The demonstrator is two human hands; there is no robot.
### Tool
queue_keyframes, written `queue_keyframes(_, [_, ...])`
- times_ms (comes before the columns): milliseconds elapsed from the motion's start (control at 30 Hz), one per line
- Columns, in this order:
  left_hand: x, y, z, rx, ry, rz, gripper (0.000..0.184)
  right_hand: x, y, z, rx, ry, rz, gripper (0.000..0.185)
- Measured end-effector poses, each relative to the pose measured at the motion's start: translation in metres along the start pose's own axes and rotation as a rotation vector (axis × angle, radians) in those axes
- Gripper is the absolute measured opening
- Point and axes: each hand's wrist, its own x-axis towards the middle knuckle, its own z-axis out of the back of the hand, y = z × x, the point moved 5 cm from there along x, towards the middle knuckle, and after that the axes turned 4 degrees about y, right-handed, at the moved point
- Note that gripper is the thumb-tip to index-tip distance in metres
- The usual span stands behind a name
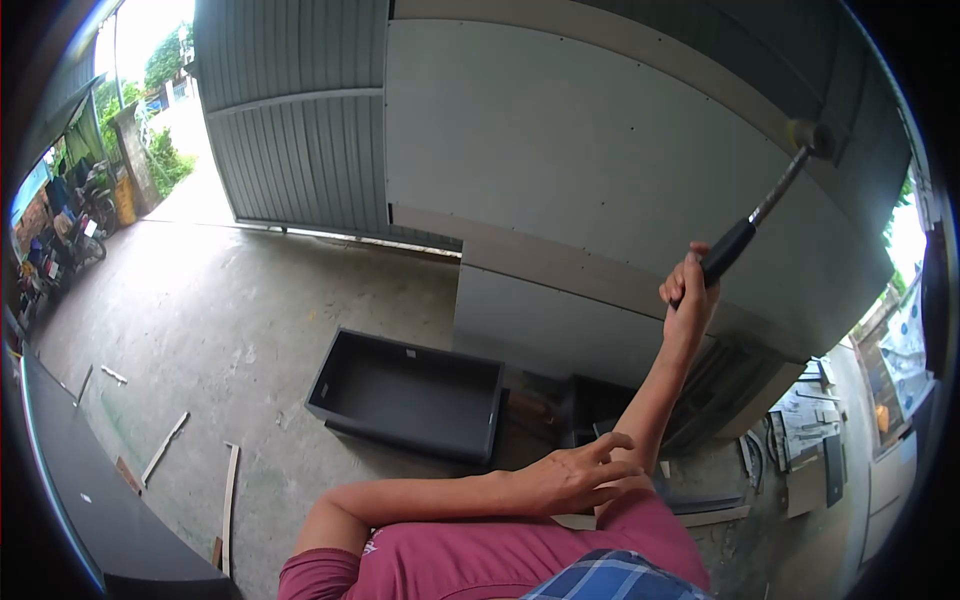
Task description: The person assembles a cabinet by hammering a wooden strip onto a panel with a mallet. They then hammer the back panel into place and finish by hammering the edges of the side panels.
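Note:
My right hand (692, 285) is raised on the right, its fingers wrapped round the black grip of a mallet (730, 250). The mallet's metal shaft slants up to the right, and its round head is near the upper part of the wall panels. My left hand (575, 478) lies across the front of my body beside my right forearm, its fingers apart and bent, with nothing seen in it. Beyond my left forearm, an open black box (410, 395) rests on the concrete floor.
Pale panels (520, 130) stand ahead beside a grey corrugated gate (290, 150). Wood strips (231, 500) lie on the floor at left. A dark board (90, 500) fills the lower left. Motorbikes (85, 235) stand at far left. Metal pieces lie at right.

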Motion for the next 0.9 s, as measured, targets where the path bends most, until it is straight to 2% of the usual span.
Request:
queue_keyframes(167, [-0.02, 0.034, 0.064, -0.036, 0.033, 0.109, 0.04, 0.122, -0.039, -0.012, -0.019, 0.099, 0.02, 0.018])
queue_keyframes(233, [-0.042, 0.04, 0.089, -0.011, 0.065, 0.277, 0.042, 0.162, -0.052, -0.018, -0.052, 0.178, 0.004, 0.019])
queue_keyframes(267, [-0.051, 0.036, 0.101, -0.004, 0.063, 0.273, 0.042, 0.18, -0.056, -0.021, -0.05, 0.181, 0.011, 0.019])
queue_keyframes(333, [-0.074, 0.038, 0.119, -0.042, 0.115, 0.423, 0.042, 0.212, -0.069, -0.031, -0.035, 0.191, -0.074, 0.02])
queue_keyframes(367, [-0.084, 0.042, 0.127, -0.038, 0.111, 0.421, 0.042, 0.229, -0.076, -0.035, -0.033, 0.195, -0.07, 0.02])
queue_keyframes(433, [-0.102, 0.044, 0.131, -0.194, 0.237, 0.408, 0.039, 0.256, -0.092, -0.04, -0.042, 0.179, -0.12, 0.016])
queue_keyframes(567, [-0.115, 0.037, 0.144, -0.138, 0.168, 0.349, 0.03, 0.296, -0.12, -0.051, -0.03, 0.172, -0.171, 0.015])
queue_keyframes(733, [-0.128, 0.05, 0.159, -0.17, 0.101, 0.409, 0.028, 0.33, -0.152, -0.063, 0.03, 0.148, -0.236, 0.018])
queue_keyframes(900, [-0.138, 0.064, 0.165, -0.143, 0.077, 0.514, 0.027, 0.348, -0.169, -0.069, 0.027, 0.171, -0.199, 0.021])
